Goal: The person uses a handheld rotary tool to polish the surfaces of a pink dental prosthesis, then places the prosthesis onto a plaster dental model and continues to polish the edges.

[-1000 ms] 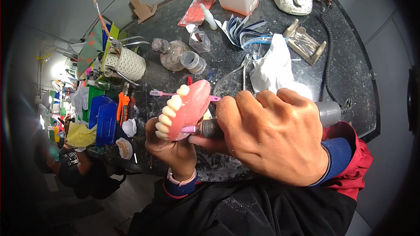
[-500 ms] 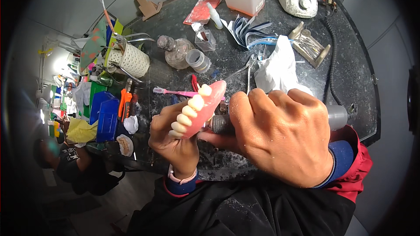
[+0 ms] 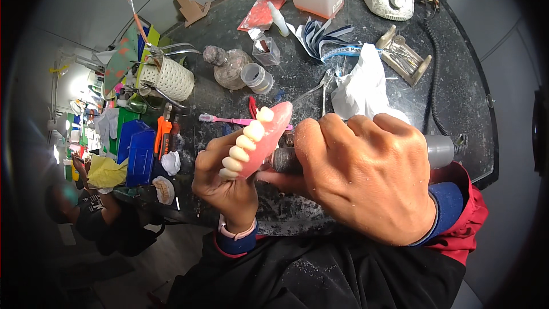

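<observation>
My left hand (image 3: 231, 186) grips a denture (image 3: 263, 140), a pink base with a row of cream teeth that faces left. Its fingers are partly hidden behind the denture. In my right hand (image 3: 369, 177) is a dental handpiece (image 3: 286, 161), its dark front end pointing left at the denture's right side and its grey rear (image 3: 441, 151) sticking out past the hand. The bit at its tip is hidden by the denture, so contact cannot be made out. My right thumb reaches left below the handpiece, close to my left hand. Beyond the denture lies a pink toothbrush (image 3: 229, 119).
A glass bottle (image 3: 231, 71) and a small cup (image 3: 257, 80) stand beyond my hands. White tissue (image 3: 363, 88) and a tool rest (image 3: 403, 57) lie farther right. A coiled cord (image 3: 433, 74) runs along the right. Orange-handled cutters (image 3: 164, 134) and a dental cast (image 3: 164, 190) lie left. A co-worker (image 3: 97, 212) is at far left.
The denture and both hands have shifted very slightly left and up in the picture. The grip on the denture and handpiece is the same.
</observation>
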Action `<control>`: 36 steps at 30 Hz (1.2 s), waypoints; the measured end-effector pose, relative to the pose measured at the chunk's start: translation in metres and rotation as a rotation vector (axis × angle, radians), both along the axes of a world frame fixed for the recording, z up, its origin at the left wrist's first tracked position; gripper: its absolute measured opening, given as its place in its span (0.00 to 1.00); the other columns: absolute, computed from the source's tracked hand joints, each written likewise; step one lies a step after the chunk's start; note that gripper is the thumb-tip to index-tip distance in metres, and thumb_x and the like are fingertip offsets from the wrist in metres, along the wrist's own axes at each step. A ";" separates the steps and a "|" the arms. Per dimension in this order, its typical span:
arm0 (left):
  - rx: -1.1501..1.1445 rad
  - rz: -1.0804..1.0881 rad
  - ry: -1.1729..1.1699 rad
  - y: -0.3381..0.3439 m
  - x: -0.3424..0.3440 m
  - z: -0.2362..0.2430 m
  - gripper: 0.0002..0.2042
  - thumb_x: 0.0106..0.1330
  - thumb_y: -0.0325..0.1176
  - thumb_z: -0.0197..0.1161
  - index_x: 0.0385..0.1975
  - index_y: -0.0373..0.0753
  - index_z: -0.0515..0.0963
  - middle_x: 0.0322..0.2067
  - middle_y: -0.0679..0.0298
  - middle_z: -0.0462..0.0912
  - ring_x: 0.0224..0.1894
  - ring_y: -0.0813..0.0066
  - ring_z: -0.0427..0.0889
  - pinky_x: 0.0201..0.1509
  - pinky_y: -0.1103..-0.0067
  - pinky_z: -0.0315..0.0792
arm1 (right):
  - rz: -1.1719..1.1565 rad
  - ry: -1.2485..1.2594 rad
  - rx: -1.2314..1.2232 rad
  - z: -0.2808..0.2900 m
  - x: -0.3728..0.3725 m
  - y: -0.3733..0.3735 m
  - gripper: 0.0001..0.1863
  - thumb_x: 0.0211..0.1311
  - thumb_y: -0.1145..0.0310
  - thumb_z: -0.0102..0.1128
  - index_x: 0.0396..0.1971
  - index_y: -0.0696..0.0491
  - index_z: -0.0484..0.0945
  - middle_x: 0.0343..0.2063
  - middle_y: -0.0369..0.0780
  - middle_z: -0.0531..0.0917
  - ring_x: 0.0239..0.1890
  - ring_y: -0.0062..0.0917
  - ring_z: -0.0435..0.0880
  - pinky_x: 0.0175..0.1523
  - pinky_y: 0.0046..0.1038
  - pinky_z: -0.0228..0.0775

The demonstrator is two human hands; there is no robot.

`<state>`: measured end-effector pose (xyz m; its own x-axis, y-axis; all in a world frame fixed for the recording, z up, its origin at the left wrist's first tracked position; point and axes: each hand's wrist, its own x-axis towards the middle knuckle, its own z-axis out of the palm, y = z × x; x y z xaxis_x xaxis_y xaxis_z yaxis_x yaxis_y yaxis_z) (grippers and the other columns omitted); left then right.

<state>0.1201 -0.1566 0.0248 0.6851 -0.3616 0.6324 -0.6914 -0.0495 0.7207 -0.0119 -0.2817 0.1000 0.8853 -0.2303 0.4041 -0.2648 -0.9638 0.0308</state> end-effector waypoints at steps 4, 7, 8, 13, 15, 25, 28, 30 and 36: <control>-0.006 0.001 -0.032 -0.003 -0.002 0.006 0.38 0.44 0.68 0.61 0.35 0.32 0.70 0.36 0.62 0.74 0.41 0.74 0.75 0.48 0.77 0.68 | 0.023 -0.039 0.027 -0.001 0.002 -0.001 0.25 0.45 0.42 0.61 0.15 0.48 0.65 0.12 0.29 0.66 0.13 0.16 0.72 0.18 0.20 0.59; -0.109 -0.188 0.053 -0.002 0.001 0.008 0.28 0.50 0.52 0.67 0.37 0.31 0.71 0.37 0.60 0.78 0.38 0.76 0.77 0.45 0.78 0.70 | 0.030 -0.102 0.080 0.004 0.001 -0.006 0.26 0.43 0.41 0.62 0.13 0.48 0.64 0.10 0.30 0.66 0.11 0.18 0.72 0.17 0.22 0.59; -0.148 -0.249 0.079 -0.002 0.003 0.010 0.25 0.52 0.46 0.69 0.38 0.31 0.71 0.37 0.60 0.79 0.37 0.76 0.78 0.44 0.78 0.71 | 0.034 -0.123 0.117 0.008 0.000 -0.007 0.27 0.42 0.40 0.63 0.12 0.48 0.63 0.09 0.30 0.66 0.10 0.20 0.71 0.16 0.23 0.59; -0.178 -0.405 0.410 -0.003 -0.001 0.020 0.27 0.55 0.47 0.66 0.45 0.31 0.69 0.36 0.57 0.80 0.40 0.66 0.81 0.45 0.75 0.75 | 0.030 -0.187 0.284 0.023 0.001 -0.014 0.29 0.36 0.45 0.71 0.10 0.50 0.62 0.06 0.32 0.65 0.08 0.23 0.69 0.14 0.25 0.57; -0.209 -0.489 0.457 -0.003 -0.003 0.022 0.25 0.56 0.44 0.65 0.46 0.33 0.67 0.34 0.58 0.80 0.38 0.64 0.82 0.43 0.74 0.78 | 0.066 -0.265 0.365 0.024 0.002 -0.014 0.26 0.33 0.50 0.74 0.12 0.51 0.65 0.06 0.32 0.67 0.08 0.22 0.70 0.14 0.23 0.58; -0.362 -0.629 0.741 -0.003 -0.007 0.024 0.37 0.54 0.43 0.67 0.58 0.27 0.58 0.50 0.52 0.73 0.46 0.66 0.79 0.52 0.71 0.72 | 0.166 -0.379 0.481 0.026 0.009 -0.017 0.20 0.27 0.62 0.78 0.17 0.53 0.73 0.16 0.33 0.73 0.16 0.19 0.74 0.19 0.21 0.64; -0.297 -0.653 0.831 0.000 -0.008 0.026 0.49 0.45 0.48 0.72 0.63 0.37 0.47 0.57 0.58 0.63 0.54 0.68 0.72 0.56 0.72 0.71 | 0.177 -0.409 0.492 0.026 0.009 -0.018 0.20 0.26 0.62 0.78 0.18 0.53 0.75 0.17 0.34 0.73 0.16 0.20 0.74 0.20 0.21 0.65; -0.308 -0.639 0.896 0.001 -0.010 0.027 0.49 0.45 0.47 0.73 0.63 0.38 0.47 0.57 0.58 0.64 0.55 0.69 0.71 0.57 0.73 0.70 | 0.178 -0.417 0.500 0.025 0.009 -0.018 0.20 0.26 0.62 0.78 0.19 0.53 0.75 0.17 0.34 0.73 0.17 0.20 0.74 0.20 0.22 0.66; -0.196 -0.635 0.925 0.003 -0.009 0.032 0.47 0.47 0.52 0.70 0.62 0.36 0.50 0.56 0.57 0.65 0.55 0.68 0.71 0.57 0.71 0.70 | 0.189 -0.421 0.494 0.023 0.011 -0.017 0.19 0.26 0.63 0.77 0.20 0.53 0.77 0.17 0.35 0.74 0.18 0.21 0.75 0.21 0.22 0.66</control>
<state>0.1111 -0.1540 0.0567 0.6468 -0.7600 0.0634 0.2496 0.2895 0.9241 -0.0013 -0.2989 0.1231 0.7185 -0.3335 0.6104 0.0168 -0.8690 -0.4946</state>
